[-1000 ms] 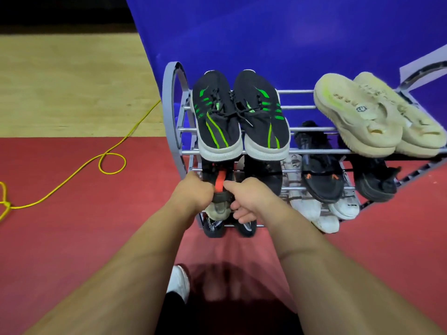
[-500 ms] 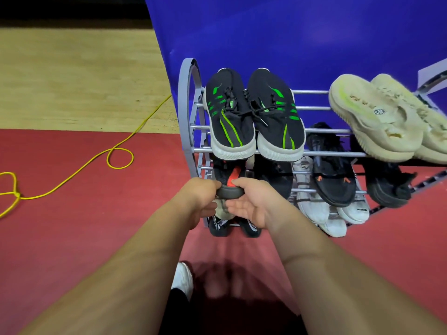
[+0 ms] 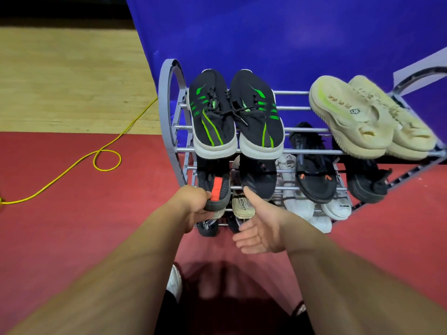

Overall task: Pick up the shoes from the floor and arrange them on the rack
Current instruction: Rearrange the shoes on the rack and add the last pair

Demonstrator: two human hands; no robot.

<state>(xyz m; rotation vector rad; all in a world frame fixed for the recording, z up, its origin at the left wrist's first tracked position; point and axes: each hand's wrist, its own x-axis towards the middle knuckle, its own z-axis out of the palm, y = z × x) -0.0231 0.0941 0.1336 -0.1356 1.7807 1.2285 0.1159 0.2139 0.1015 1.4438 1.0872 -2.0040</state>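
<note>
Head view: my right hand hangs spread and empty just before the rack; my left hand grips the heel of a black shoe on its second shelf. Above it, green-striped sneakers sit on the rack's top shelf.

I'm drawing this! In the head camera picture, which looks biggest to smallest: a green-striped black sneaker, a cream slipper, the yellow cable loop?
1. Green-striped black sneaker and cream slipper: look about alike, so no ranking.
2. Yellow cable loop: smallest.
</note>
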